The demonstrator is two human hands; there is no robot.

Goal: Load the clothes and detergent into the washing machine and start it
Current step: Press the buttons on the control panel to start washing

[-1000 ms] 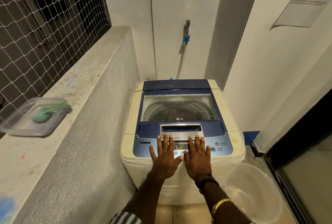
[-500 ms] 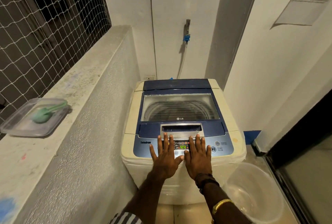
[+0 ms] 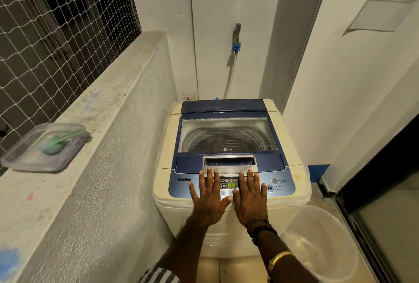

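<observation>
Head view: left hand (image 3: pixel 209 200) and right hand (image 3: pixel 250 202) stay flat, fingers straight, on the washing machine (image 3: pixel 292 133) as its display (image 3: pixel 230 184) now shows 44, apparently started.

Cream-and-blue washing machine (image 3: pixel 167 146), green scoop (image 3: pixel 56 142)
</observation>
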